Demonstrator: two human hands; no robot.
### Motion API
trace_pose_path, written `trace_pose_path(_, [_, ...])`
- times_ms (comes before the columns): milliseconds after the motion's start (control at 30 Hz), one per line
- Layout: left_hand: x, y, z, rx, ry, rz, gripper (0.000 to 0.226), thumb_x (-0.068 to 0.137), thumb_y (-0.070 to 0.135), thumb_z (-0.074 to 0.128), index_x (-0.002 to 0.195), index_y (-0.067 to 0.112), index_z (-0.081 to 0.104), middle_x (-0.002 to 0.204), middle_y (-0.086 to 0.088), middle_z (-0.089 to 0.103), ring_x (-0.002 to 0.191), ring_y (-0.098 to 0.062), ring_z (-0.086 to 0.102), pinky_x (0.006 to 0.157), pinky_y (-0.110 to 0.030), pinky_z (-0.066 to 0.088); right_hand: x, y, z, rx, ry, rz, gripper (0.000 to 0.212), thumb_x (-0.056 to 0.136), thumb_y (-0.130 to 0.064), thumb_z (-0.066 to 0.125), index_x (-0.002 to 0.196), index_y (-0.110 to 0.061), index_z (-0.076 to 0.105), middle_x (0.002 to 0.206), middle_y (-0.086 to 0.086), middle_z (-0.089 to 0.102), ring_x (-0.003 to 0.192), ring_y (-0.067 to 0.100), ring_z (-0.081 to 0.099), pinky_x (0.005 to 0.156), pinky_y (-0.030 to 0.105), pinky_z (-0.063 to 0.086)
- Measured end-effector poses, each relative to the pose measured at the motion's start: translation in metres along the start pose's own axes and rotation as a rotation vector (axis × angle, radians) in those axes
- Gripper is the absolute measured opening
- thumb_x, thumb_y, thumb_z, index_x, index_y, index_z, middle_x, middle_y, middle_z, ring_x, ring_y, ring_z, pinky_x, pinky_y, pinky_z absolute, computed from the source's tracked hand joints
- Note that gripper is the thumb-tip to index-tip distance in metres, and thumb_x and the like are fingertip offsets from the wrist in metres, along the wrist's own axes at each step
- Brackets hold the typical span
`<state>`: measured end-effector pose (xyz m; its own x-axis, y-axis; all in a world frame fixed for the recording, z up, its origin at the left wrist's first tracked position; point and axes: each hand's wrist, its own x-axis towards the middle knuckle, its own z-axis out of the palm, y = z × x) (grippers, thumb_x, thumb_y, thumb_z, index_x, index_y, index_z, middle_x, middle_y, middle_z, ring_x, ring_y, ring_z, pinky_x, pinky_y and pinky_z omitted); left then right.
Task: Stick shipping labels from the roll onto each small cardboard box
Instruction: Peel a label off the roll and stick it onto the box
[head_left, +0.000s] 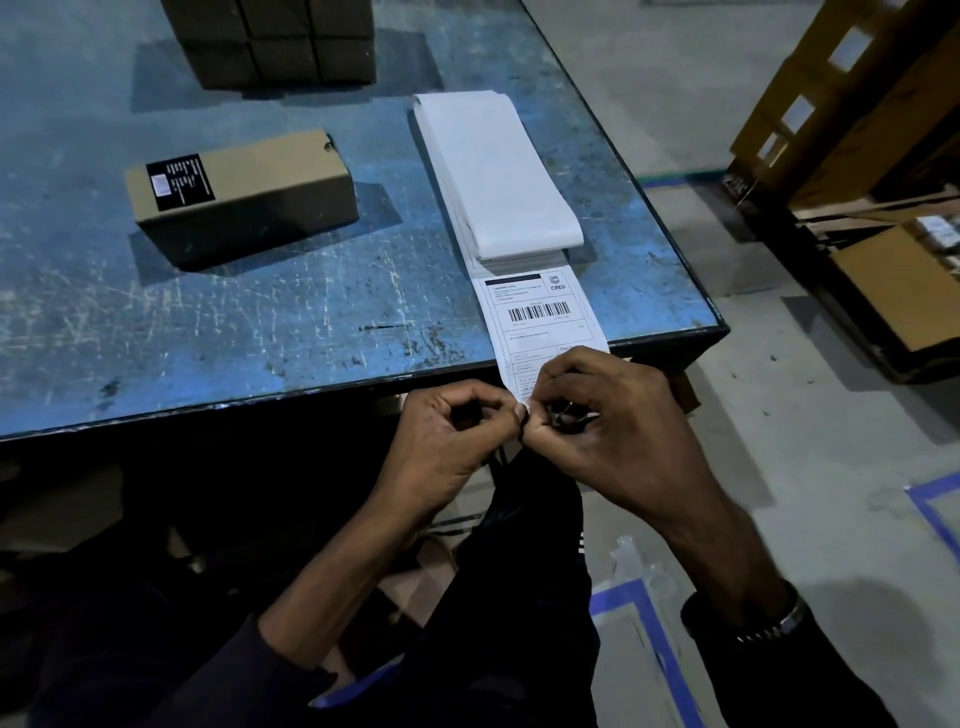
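A strip of shipping labels runs from a flattened white label stack (498, 176) on the blue table down over the table's front edge. The printed shipping label (540, 317) with a barcode lies at that edge. My left hand (452, 441) and my right hand (613, 431) meet just below the edge, both pinching the label's lower corner. A small brown cardboard box (244, 197) with a black sticker on top lies on the table to the left, apart from both hands.
A stack of dark cardboard boxes (275, 41) stands at the back of the blue table (208, 322). Wooden pallets and open cartons (883, 208) sit on the floor to the right. Blue tape lines (649, 639) mark the grey floor.
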<state>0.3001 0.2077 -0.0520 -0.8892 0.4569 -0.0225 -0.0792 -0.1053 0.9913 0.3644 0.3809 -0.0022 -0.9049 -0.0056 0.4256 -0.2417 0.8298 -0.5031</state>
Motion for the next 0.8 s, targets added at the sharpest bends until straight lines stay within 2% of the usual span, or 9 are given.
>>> trace_pose_path(67, [0.0,-0.001,-0.002,0.009,-0.026,0.002,0.011,0.09,-0.002,0.079,0.082,0.006,0.079,0.076,0.002,0.076,0.072,-0.005,0.067,0.071,-0.017,0.051,-0.001,0.0,-0.001,0.035,-0.003,0.011,0.01,0.088,-0.021,0.074,0.083,-0.013,0.077,0.089,-0.006,0.07,0.072,0.01,0.068,0.064,0.034,0.059])
trace_pose_path(167, [-0.002,-0.001,-0.004,0.041,-0.035,-0.004,0.014,0.092,-0.008,0.075,0.085,0.003,0.079,0.078,0.005,0.077,0.074,-0.004,0.068,0.073,-0.016,0.052,0.0,0.003,-0.006,0.055,-0.006,0.045,0.008,0.086,-0.011,0.083,0.084,-0.012,0.075,0.088,-0.007,0.07,0.072,0.008,0.067,0.066,0.027,0.058])
trace_pose_path(267, [-0.003,-0.002,-0.005,0.057,-0.031,0.007,0.004,0.089,0.004,0.08,0.085,0.005,0.08,0.082,-0.007,0.078,0.079,-0.012,0.068,0.078,-0.023,0.053,0.0,0.005,-0.009,0.08,0.018,0.102,0.011,0.083,-0.006,0.082,0.085,-0.014,0.075,0.087,-0.009,0.07,0.073,0.006,0.067,0.068,0.02,0.055])
trace_pose_path(367, [-0.004,-0.001,-0.005,0.036,-0.006,-0.014,0.014,0.086,0.017,0.076,0.086,0.003,0.078,0.088,-0.028,0.072,0.078,-0.024,0.062,0.078,-0.038,0.047,0.0,0.006,-0.01,0.116,0.005,0.167,0.01,0.087,-0.01,0.077,0.086,-0.019,0.072,0.088,-0.011,0.069,0.077,0.009,0.067,0.067,0.021,0.053])
trace_pose_path(500, [-0.005,0.001,-0.003,0.038,-0.007,-0.033,0.014,0.088,0.018,0.074,0.085,0.004,0.076,0.089,-0.034,0.069,0.077,-0.026,0.059,0.077,-0.041,0.043,0.004,0.009,-0.01,0.157,0.003,0.253,0.012,0.097,-0.014,0.071,0.09,-0.023,0.069,0.085,-0.015,0.068,0.076,0.004,0.063,0.064,0.014,0.043])
trace_pose_path(567, [-0.005,0.002,-0.003,0.04,0.0,-0.034,0.01,0.089,0.017,0.073,0.083,0.008,0.074,0.086,-0.03,0.071,0.075,-0.025,0.06,0.075,-0.039,0.045,0.006,0.011,-0.012,0.183,0.006,0.293,0.013,0.101,-0.013,0.068,0.092,-0.022,0.067,0.08,-0.022,0.066,0.071,-0.002,0.061,0.061,0.009,0.038])
trace_pose_path(633, [-0.006,0.004,-0.001,0.041,0.006,-0.029,0.008,0.088,0.016,0.071,0.082,0.011,0.073,0.082,-0.023,0.075,0.072,-0.018,0.065,0.074,-0.034,0.05,0.01,0.015,-0.013,0.193,0.017,0.319,0.01,0.105,-0.015,0.065,0.096,-0.022,0.066,0.08,-0.025,0.066,0.069,-0.003,0.061,0.06,0.01,0.037])
trace_pose_path(700, [-0.006,0.005,0.001,0.044,0.009,-0.036,0.008,0.089,0.014,0.072,0.081,0.013,0.073,0.077,-0.015,0.075,0.07,-0.013,0.067,0.072,-0.028,0.052,0.014,0.018,-0.015,0.167,0.028,0.317,0.007,0.108,-0.023,0.062,0.102,-0.022,0.066,0.086,-0.021,0.067,0.072,-0.002,0.06,0.062,0.015,0.037])
trace_pose_path(800, [-0.009,0.006,0.003,0.08,0.036,-0.035,0.02,0.095,0.003,0.073,0.08,0.015,0.072,0.072,-0.002,0.075,0.069,-0.01,0.067,0.072,-0.023,0.053,0.021,0.022,-0.016,0.122,0.041,0.282,0.009,0.109,-0.027,0.061,0.107,-0.021,0.067,0.092,-0.014,0.071,0.076,0.003,0.063,0.066,0.021,0.043])
